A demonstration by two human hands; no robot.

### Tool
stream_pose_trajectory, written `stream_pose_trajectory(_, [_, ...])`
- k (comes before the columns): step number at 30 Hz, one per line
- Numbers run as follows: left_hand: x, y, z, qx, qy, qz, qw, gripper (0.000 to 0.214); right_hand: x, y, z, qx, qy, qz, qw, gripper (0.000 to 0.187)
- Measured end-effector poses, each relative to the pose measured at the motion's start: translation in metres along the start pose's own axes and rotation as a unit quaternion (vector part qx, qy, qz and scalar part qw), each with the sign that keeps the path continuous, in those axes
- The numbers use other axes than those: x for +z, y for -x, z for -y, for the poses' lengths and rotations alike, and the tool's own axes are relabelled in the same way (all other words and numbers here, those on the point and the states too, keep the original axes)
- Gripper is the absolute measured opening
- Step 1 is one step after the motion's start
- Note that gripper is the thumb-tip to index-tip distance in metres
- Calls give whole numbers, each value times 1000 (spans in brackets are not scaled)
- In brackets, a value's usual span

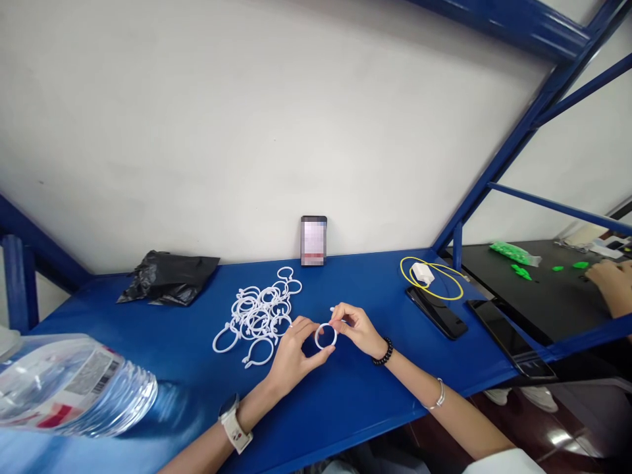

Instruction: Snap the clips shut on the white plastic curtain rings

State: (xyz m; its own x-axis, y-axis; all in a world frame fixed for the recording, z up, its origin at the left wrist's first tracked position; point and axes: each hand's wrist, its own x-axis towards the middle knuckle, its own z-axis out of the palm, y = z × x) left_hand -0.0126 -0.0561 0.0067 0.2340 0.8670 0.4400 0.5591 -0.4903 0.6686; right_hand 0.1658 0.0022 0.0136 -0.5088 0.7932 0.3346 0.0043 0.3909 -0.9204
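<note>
Both my hands pinch one white plastic ring (326,336) just above the blue table (345,395), near its middle. My left hand (292,352) grips the ring's left and lower side; a white watch is on that wrist. My right hand (356,327) pinches the ring's upper right side; that wrist wears a black bead bracelet and a silver bangle. A heap of several white rings (259,313) lies on the table just left of my hands.
A phone (313,240) leans against the white wall. A black plastic bag (168,276) lies back left, a water bottle (74,388) front left. A white charger with yellow cable (429,276) and two dark phones (437,313) (511,336) lie right. Another person's hand (612,283) works among green parts (516,253).
</note>
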Motion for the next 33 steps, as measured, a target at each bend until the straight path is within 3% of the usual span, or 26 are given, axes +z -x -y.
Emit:
stream_pose_trajectory(5, [2,0,1,-10,-29,7,999,25,3,0,3,27,31,0,999,34])
stream_pose_trajectory(9, [4,-2,8,-18,-69,1,997,30,-2,-3,5,24,152,-21,988,23])
stream_pose_trajectory(12, [5,-3,17,-1,-151,-31,988,42,-13,-6,6,4,294,-43,955,15])
stream_pose_trajectory(15, [4,-6,28,17,-238,-41,970,37,-27,-8,4,-1,415,-56,908,13])
stream_pose_trajectory(20, [-7,-23,49,-18,-355,-44,934,40,-42,-7,-2,14,514,-79,854,12])
stream_pose_trajectory(25, [-17,-64,63,-44,-383,-50,921,42,-35,-8,-3,10,491,-57,869,14])
stream_pose_trajectory(29, [-14,-97,72,-131,-325,-57,935,35,-29,-9,-5,2,457,-33,889,19])
stream_pose_trajectory(33, [-11,-111,78,-156,-287,-69,943,29,-28,-9,-9,-6,431,-24,902,20])
